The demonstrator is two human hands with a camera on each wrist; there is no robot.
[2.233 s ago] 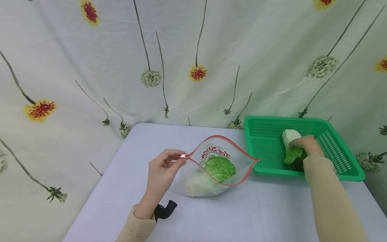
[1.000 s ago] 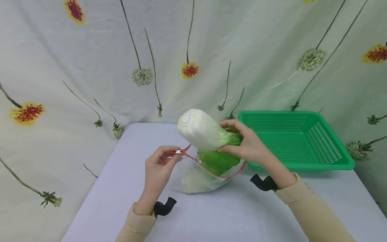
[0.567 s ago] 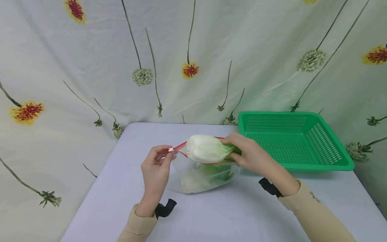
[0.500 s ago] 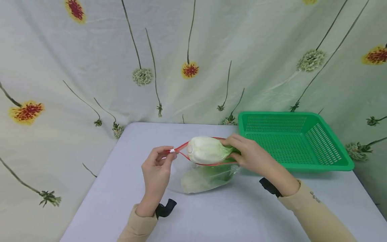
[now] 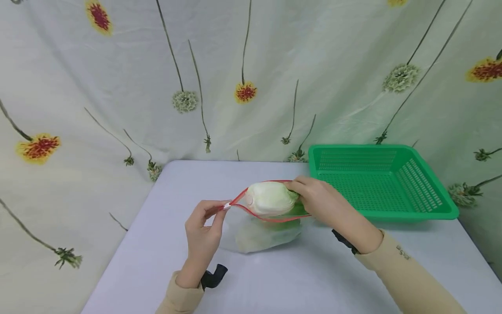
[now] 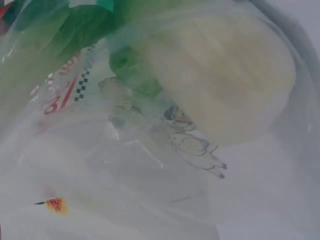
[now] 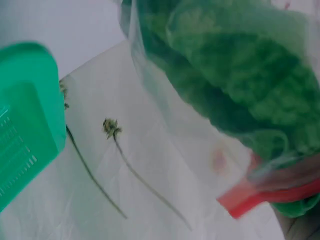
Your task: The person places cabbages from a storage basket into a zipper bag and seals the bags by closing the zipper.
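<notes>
My left hand [image 5: 203,231] pinches the white slider [image 5: 227,206] at the left corner of a clear zip bag [image 5: 274,220] with a red rim. In my right hand [image 5: 321,203] is a napa cabbage [image 5: 268,198], gripped near its leafy end. It lies across the bag's mouth between the two red edges, pale base toward the left. Beneath it, through the plastic, a second napa cabbage [image 5: 256,237] shows inside the bag. The left wrist view shows a pale cabbage base [image 6: 225,75] behind plastic. Green leaves [image 7: 240,75] behind plastic fill the upper right wrist view.
A green plastic basket [image 5: 396,214] stands at the table's back right, just beyond my right hand. The bag rests on a white-covered table [image 5: 157,253]. A flower-printed cloth [image 5: 129,78] hangs behind the table.
My right hand took the cabbage out of the basket, carried it left over the bag and lowered it into the mouth. My left hand has kept its pinch, shifting only slightly.
</notes>
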